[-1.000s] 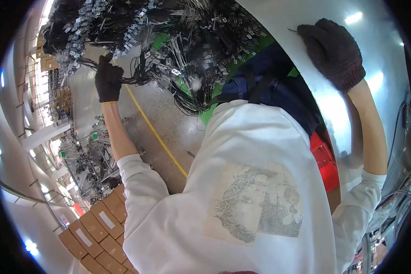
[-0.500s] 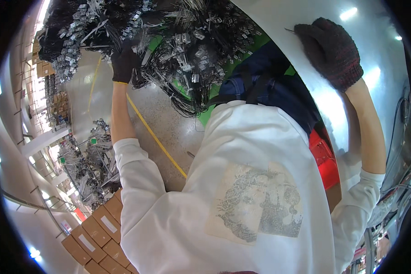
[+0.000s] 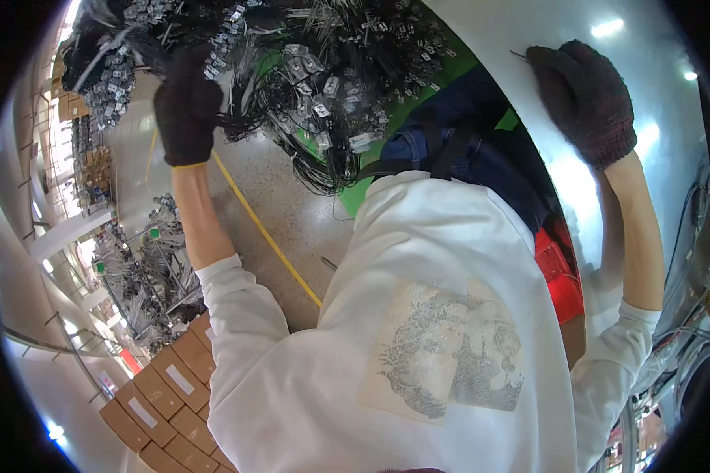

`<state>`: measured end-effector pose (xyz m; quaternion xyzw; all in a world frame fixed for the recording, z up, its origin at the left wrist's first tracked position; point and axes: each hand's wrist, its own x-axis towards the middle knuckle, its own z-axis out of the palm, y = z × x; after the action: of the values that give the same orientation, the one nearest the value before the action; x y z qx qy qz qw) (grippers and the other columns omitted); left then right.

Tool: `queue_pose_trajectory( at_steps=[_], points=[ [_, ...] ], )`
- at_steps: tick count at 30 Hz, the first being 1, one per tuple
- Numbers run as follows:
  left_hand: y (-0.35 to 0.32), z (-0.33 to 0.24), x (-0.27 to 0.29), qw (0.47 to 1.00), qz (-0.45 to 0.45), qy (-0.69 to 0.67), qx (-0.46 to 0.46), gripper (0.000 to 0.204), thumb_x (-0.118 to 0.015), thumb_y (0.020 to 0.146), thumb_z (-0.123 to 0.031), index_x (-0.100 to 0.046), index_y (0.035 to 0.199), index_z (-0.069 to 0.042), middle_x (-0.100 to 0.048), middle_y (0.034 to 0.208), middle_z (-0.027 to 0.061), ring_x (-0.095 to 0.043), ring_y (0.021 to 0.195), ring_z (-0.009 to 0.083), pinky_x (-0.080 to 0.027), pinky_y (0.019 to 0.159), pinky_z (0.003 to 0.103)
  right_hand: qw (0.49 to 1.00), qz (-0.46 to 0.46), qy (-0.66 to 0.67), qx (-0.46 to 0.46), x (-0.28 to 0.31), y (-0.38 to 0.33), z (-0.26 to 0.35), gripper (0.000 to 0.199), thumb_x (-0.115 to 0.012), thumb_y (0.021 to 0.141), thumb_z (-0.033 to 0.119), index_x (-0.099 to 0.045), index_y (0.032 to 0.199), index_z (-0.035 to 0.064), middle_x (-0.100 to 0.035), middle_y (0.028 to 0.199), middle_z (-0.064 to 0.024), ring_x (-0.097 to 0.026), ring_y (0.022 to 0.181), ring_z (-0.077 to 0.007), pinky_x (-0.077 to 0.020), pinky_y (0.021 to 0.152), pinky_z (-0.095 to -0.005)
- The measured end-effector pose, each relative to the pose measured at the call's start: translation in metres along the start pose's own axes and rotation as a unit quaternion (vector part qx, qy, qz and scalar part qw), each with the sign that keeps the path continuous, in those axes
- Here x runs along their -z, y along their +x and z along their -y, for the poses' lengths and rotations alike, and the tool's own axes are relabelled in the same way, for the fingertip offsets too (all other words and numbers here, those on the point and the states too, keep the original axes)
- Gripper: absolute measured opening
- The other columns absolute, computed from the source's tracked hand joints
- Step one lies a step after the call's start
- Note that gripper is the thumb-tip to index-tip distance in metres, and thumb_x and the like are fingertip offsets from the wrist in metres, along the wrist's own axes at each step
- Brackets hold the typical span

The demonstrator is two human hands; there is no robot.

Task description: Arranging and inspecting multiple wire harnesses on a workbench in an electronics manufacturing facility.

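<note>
The left hand (image 3: 188,106), gloved, has risen further into the hanging bundle of black wires (image 3: 308,71) at far left, fingers closed around strands. The right hand (image 3: 585,101) stays flat, fingers together, on the shiny panel (image 3: 647,47).

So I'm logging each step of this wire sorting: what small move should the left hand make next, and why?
Probably draw the left hand slowly down and away from the hanging wire bundle. Its gloved fingers are closed among the black tagged wires, which are densely tangled, so a slow pull would show which strands come free. The right hand lies flat on the white panel, which seems to steady the body.
</note>
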<state>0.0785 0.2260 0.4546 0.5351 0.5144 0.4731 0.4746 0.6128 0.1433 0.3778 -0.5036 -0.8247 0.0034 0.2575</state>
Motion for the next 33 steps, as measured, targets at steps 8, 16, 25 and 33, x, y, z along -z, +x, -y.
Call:
queue_pose_trajectory(
  at_steps=[8, 16, 25, 33],
  points=[
    [-0.026, -0.049, -0.009, 0.998, -0.007, -0.065, 0.024, 0.047, -0.058, 0.118, -0.031, -0.068, 0.138, 0.009, -0.033, 0.065, -0.0088, -0.032, 0.056, 0.0057, -0.027, 0.055, 0.028, 0.996, 0.086, -0.024, 0.006, -0.014, 0.006, 0.048, 0.027, -0.072, 0.098, 0.025, -0.077, 0.122, 0.0143, -0.073, 0.109, -0.0105, -0.070, 0.101, -0.0347, -0.0564, 0.091, -0.0483],
    [-0.036, -0.036, -0.038, 0.999, 0.031, -0.011, 0.011, 0.034, -0.056, 0.116, -0.017, -0.069, 0.140, 0.004, -0.051, 0.072, -0.0056, -0.039, 0.059, 0.0074, -0.034, 0.060, 0.026, 0.961, 0.161, 0.208, 0.085, -0.085, 0.075, 0.174, 0.092, -0.084, 0.089, 0.046, -0.046, 0.166, 0.0111, -0.054, 0.159, -0.0213, -0.051, 0.150, -0.0394, -0.0411, 0.127, -0.0506],
    [-0.010, -0.003, -0.067, 0.879, -0.014, -0.468, 0.092, 0.025, -0.049, 0.117, -0.017, -0.066, 0.131, -0.005, -0.052, 0.071, -0.0091, -0.045, 0.061, 0.0069, -0.044, 0.061, 0.025, 0.938, 0.077, 0.327, 0.088, -0.150, 0.129, 0.199, 0.118, -0.102, 0.070, 0.050, -0.046, 0.165, 0.0098, -0.050, 0.163, -0.0228, -0.048, 0.152, -0.0418, -0.0436, 0.126, -0.0541],
    [-0.030, -0.031, -0.083, 0.990, 0.014, -0.140, 0.023, 0.033, -0.058, 0.111, -0.012, -0.063, 0.139, 0.005, -0.045, 0.075, -0.0087, -0.045, 0.066, 0.0061, -0.039, 0.059, 0.024, 0.904, 0.180, 0.385, 0.052, -0.145, 0.161, 0.208, 0.064, -0.090, 0.090, 0.047, -0.073, 0.129, -0.0002, -0.080, 0.109, -0.0203, -0.078, 0.100, -0.0401, -0.0634, 0.094, -0.0460]
  ],
)
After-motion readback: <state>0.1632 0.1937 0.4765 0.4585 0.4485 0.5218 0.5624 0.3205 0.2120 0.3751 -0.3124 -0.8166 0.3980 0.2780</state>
